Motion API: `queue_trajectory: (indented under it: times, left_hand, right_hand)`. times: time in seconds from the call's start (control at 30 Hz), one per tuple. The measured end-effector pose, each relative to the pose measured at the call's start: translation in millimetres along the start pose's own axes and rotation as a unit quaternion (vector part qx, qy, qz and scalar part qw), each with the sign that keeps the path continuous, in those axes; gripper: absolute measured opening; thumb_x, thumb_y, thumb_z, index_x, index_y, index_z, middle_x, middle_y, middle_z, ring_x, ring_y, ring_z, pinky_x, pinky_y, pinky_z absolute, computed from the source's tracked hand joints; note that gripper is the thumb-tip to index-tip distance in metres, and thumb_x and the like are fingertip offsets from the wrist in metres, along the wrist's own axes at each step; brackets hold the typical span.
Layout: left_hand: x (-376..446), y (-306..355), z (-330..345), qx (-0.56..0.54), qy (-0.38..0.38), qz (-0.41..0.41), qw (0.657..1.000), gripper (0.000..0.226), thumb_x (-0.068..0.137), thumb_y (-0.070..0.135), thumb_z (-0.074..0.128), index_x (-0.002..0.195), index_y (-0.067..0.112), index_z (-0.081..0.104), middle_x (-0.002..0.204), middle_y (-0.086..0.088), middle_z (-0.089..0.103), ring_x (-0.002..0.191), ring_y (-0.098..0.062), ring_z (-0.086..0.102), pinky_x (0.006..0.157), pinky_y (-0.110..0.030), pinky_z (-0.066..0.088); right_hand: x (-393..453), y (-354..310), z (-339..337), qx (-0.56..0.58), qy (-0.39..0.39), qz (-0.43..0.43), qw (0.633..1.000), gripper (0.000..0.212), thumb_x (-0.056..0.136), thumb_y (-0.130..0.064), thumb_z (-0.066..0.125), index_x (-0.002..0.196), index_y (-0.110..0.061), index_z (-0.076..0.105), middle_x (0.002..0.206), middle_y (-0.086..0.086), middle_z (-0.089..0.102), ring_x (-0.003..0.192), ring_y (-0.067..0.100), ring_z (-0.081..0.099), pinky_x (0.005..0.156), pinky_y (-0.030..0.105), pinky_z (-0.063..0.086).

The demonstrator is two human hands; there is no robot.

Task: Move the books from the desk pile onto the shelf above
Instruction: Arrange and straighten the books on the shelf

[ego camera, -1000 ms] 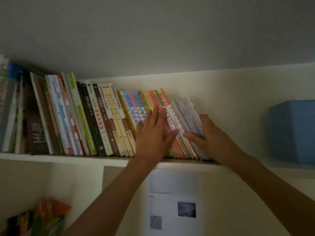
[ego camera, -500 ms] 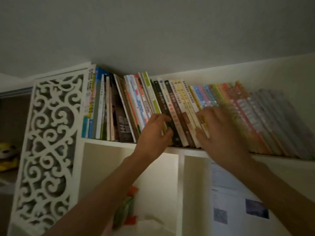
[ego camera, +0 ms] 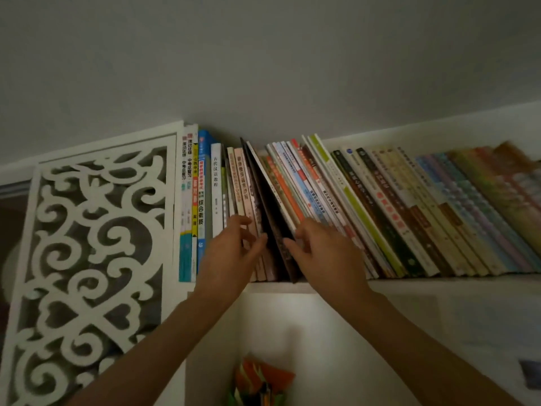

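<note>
Both hands are working at the left part of the shelf, where the row of books is standing on its bottom edges with spines facing the viewer; the left hand is resting with loosely spread, slightly curled fingers against the upright spines on the left, holding nothing that I can make out; the right hand is pressing with nearly straight fingers against the leaning block on the right, its thumb reaching toward the dark book in the gap; neither hand is gripping a book.

The step in hand looks like squaring up the row rather than placing a new volume; to do it well, the left hand should be bracing the upright books near the fretwork side panel while the right hand is pushing the leaning ones leftward low down, near the shelf board, so that their feet are sliding rather than their tops tipping; the dark book, slanting across the wedge-shaped gap, should be stood up first, or it may be getting pinched crooked.

The long axis of each book is running up from the shelf; the left few are standing almost vertical, and from the dark book rightward the tops are leaning left, more steeply toward the far right, where the picture is blurring.
</note>
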State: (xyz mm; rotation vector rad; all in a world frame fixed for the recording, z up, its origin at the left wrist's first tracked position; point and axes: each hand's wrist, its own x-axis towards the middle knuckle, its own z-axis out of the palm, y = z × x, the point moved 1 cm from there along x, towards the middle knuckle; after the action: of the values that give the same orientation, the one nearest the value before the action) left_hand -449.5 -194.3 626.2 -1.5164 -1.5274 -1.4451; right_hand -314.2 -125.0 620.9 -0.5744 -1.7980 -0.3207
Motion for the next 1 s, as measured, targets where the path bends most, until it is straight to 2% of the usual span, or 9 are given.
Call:
queue_trajectory:
  times: [0.2, 0.37, 0.43, 0.57, 0.63, 0.73, 0.83, 0.9, 1.0]
  left_hand:
    - [13.8, -4.4, 15.2, 0.041, 0.001, -0.051, 0.998, 0.049, 0.084, 0.058, 0.053, 0.115, 0.022, 0.043, 0.095, 0.007, 0.06, 0.083, -0.011, 0.061, 0.067, -0.027, 0.05]
    - [20.5, -2.3, 27.7, -0.008, 0.009, -0.059, 0.998, 0.027, 0.089, 0.033, 0.056, 0.106, 0.024, 0.036, 0.089, 0.008, 0.054, 0.076, -0.013, 0.06, 0.066, -0.031, 0.054]
    - [22.1, -4.1, 29.9, -0.007, 0.029, -0.045, 0.999, 0.026, 0.091, 0.029, 0.054, 0.111, 0.02, 0.039, 0.092, 0.004, 0.055, 0.078, -0.014, 0.06, 0.067, -0.032, 0.055]
    - [21.2, -8.8, 37.9, -0.025, 0.048, -0.026, 0.998, 0.025, 0.094, 0.025, 0.051, 0.117, 0.018, 0.044, 0.107, -0.003, 0.06, 0.079, -0.007, 0.055, 0.063, -0.021, 0.047]
    - [14.3, -9.8, 43.3, -0.001, 0.088, -0.01, 0.996, 0.035, 0.093, 0.025, 0.052, 0.126, 0.017, 0.044, 0.121, -0.004, 0.05, 0.091, -0.008, 0.054, 0.068, -0.021, 0.047]
    - [5.7, -17.4, 49.7, 0.01, 0.191, 0.008, 0.981, 0.058, 0.088, 0.027, 0.059, 0.14, 0.014, 0.037, 0.143, -0.014, 0.033, 0.125, -0.027, 0.043, 0.097, -0.04, 0.043]
    - [4.7, -28.2, 51.8, -0.088, 0.097, -0.041, 0.991, 0.066, 0.093, 0.043, 0.046, 0.148, 0.022, 0.018, 0.153, -0.001, 0.02, 0.138, -0.015, 0.025, 0.112, -0.036, 0.029]
    - [8.9, -35.4, 53.7, -0.036, 0.09, -0.042, 0.994, 0.069, 0.09, 0.057, 0.04, 0.148, 0.028, 0.016, 0.152, 0.006, 0.024, 0.136, -0.013, 0.028, 0.11, -0.035, 0.027]
    - [19.2, -35.7, 46.6, -0.003, 0.06, -0.084, 0.995, 0.069, 0.087, 0.053, 0.05, 0.146, 0.032, 0.02, 0.148, 0.01, 0.03, 0.133, -0.014, 0.026, 0.108, -0.035, 0.019]
  right_hand:
    - [16.5, -7.3, 15.2, -0.096, -0.023, 0.035, 0.994, 0.033, 0.098, -0.026, 0.043, 0.128, -0.013, 0.035, 0.1, 0.007, 0.063, 0.073, 0.014, 0.053, 0.063, 0.022, 0.041]
    - [23.7, -2.9, 17.0, -0.104, -0.055, 0.034, 0.992, 0.031, 0.099, -0.03, 0.041, 0.123, -0.012, 0.036, 0.108, 0.007, 0.061, 0.081, 0.013, 0.057, 0.07, 0.02, 0.046]
    - [23.5, -4.1, 18.0, -0.121, -0.042, 0.036, 0.991, 0.033, 0.1, -0.032, 0.039, 0.127, -0.015, 0.034, 0.113, 0.002, 0.058, 0.084, 0.007, 0.053, 0.07, 0.014, 0.037]
    - [23.5, -4.8, 23.2, -0.109, -0.019, 0.052, 0.993, 0.027, 0.101, -0.031, 0.038, 0.122, -0.014, 0.04, 0.095, -0.004, 0.051, 0.075, 0.003, 0.04, 0.063, 0.011, 0.033]
    - [22.8, -5.2, 28.7, -0.098, -0.017, 0.053, 0.994, 0.026, 0.101, -0.029, 0.036, 0.12, -0.012, 0.042, 0.085, -0.007, 0.045, 0.069, 0.004, 0.043, 0.061, 0.013, 0.039]
    - [18.8, -6.3, 35.5, -0.076, -0.013, 0.055, 0.995, 0.028, 0.101, -0.03, 0.036, 0.123, -0.012, 0.042, 0.08, -0.008, 0.046, 0.067, 0.005, 0.05, 0.062, 0.013, 0.044]
    - [19.3, -5.5, 39.1, -0.026, -0.017, 0.065, 0.997, 0.025, 0.099, -0.03, 0.041, 0.119, -0.015, 0.042, 0.084, -0.006, 0.05, 0.073, 0.007, 0.056, 0.067, 0.02, 0.051]
    - [22.5, -7.5, 42.4, 0.005, -0.017, 0.072, 0.997, 0.022, 0.098, -0.029, 0.044, 0.115, -0.014, 0.044, 0.085, -0.004, 0.051, 0.074, 0.01, 0.056, 0.069, 0.026, 0.053]
    - [25.7, -14.3, 47.6, -0.012, -0.023, 0.074, 0.997, 0.026, 0.098, -0.028, 0.044, 0.119, -0.012, 0.041, 0.083, -0.004, 0.051, 0.07, 0.01, 0.053, 0.068, 0.023, 0.051]
